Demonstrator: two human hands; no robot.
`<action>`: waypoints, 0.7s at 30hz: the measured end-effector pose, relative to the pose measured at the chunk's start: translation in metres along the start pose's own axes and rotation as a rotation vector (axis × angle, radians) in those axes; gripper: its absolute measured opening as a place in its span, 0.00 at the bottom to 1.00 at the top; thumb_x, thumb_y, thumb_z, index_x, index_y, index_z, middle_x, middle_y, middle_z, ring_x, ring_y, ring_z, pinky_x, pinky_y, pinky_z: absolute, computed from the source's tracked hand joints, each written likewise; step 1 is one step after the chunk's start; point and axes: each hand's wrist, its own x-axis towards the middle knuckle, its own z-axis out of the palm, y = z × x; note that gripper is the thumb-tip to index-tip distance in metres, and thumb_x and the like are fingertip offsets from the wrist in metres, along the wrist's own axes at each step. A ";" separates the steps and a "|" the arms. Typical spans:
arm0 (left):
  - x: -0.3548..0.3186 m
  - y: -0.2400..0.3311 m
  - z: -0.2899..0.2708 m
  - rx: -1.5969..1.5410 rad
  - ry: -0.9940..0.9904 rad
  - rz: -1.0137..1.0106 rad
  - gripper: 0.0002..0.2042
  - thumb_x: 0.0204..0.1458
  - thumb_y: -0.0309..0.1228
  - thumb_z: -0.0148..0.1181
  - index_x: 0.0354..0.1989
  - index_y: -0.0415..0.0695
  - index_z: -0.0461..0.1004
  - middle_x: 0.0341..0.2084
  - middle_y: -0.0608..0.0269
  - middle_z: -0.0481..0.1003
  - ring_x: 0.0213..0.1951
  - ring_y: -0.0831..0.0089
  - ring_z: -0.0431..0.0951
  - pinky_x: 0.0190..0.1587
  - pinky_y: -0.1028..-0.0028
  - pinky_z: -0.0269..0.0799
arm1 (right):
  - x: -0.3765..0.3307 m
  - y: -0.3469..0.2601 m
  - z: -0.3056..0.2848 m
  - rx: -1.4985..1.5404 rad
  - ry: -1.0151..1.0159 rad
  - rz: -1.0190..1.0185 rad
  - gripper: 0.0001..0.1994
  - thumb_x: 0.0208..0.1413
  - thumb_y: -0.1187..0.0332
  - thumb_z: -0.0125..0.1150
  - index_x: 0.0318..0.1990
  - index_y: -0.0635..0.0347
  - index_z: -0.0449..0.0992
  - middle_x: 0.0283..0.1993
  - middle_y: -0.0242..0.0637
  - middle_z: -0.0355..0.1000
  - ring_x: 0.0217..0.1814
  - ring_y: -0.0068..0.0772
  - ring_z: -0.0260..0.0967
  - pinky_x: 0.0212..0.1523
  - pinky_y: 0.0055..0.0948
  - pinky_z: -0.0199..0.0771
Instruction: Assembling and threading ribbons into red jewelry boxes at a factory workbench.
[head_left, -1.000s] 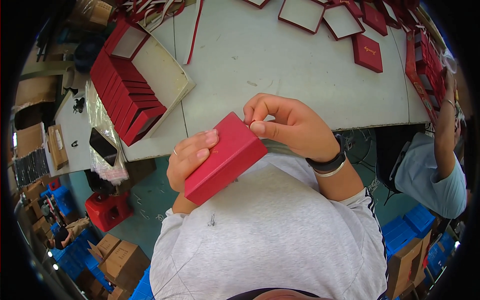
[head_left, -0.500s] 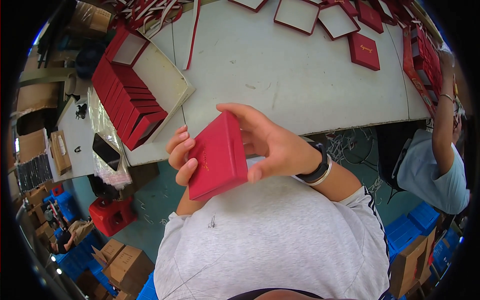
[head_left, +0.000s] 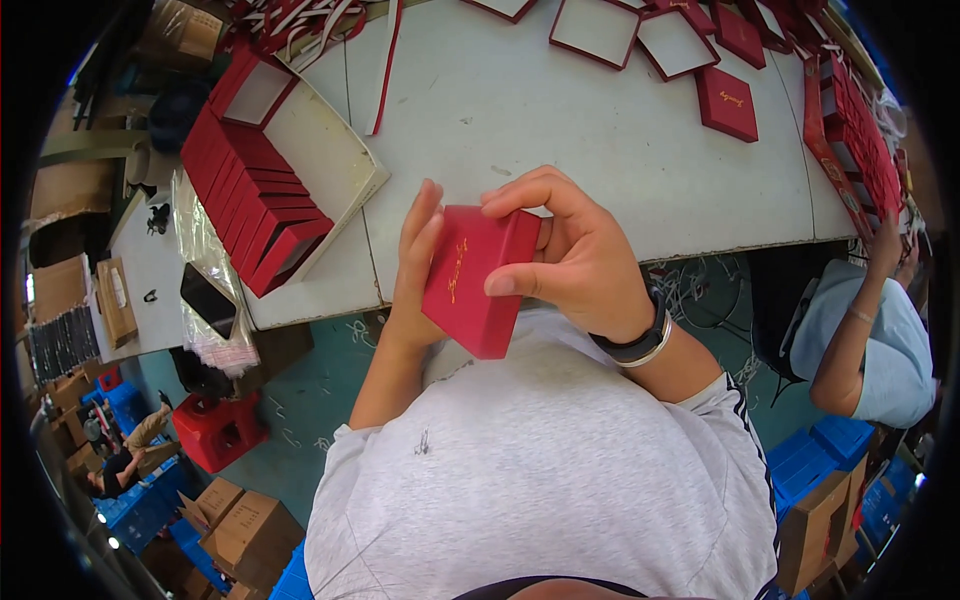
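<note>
- One red box is held tilted at the centre, just beside the tabletop's near edge.
- From it, one phone is seen at nine o'clock, one carton tray at ten.
- By the right hand, half curled, the box is pinched between thumb and fingers.
- The left hand is opened, fingers nearly straight, behind the box's left edge; palm contact cannot be told.
</note>
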 end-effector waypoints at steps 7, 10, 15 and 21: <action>-0.005 0.024 -0.015 -0.938 0.046 -0.551 0.51 0.37 0.50 0.68 0.64 0.37 0.43 0.61 0.49 0.53 0.62 0.63 0.56 0.58 0.65 0.59 | 0.001 0.001 -0.007 0.439 0.062 0.060 0.19 0.51 0.75 0.60 0.50 0.64 0.64 0.53 0.35 0.58 0.52 0.30 0.65 0.51 0.29 0.70; -0.009 0.022 -0.011 -0.927 0.110 -0.541 0.47 0.44 0.47 0.64 0.64 0.32 0.42 0.60 0.52 0.56 0.61 0.68 0.58 0.58 0.69 0.59 | 0.003 0.005 -0.005 0.404 0.103 0.065 0.21 0.50 0.72 0.61 0.51 0.64 0.63 0.55 0.37 0.57 0.55 0.29 0.61 0.54 0.27 0.64; -0.009 0.031 -0.013 -0.986 0.168 -0.480 0.44 0.46 0.38 0.64 0.64 0.33 0.42 0.60 0.49 0.55 0.59 0.66 0.60 0.57 0.71 0.59 | 0.008 0.018 -0.010 0.072 -0.007 -0.113 0.25 0.46 0.78 0.63 0.53 0.60 0.62 0.57 0.36 0.54 0.56 0.29 0.60 0.52 0.28 0.67; -0.013 0.027 -0.030 -0.697 0.295 -0.181 0.34 0.45 0.26 0.64 0.60 0.32 0.53 0.59 0.39 0.55 0.55 0.63 0.66 0.56 0.68 0.63 | 0.019 0.018 -0.018 -0.023 -0.334 -0.273 0.41 0.33 0.73 0.75 0.58 0.54 0.58 0.63 0.39 0.47 0.61 0.33 0.55 0.54 0.34 0.70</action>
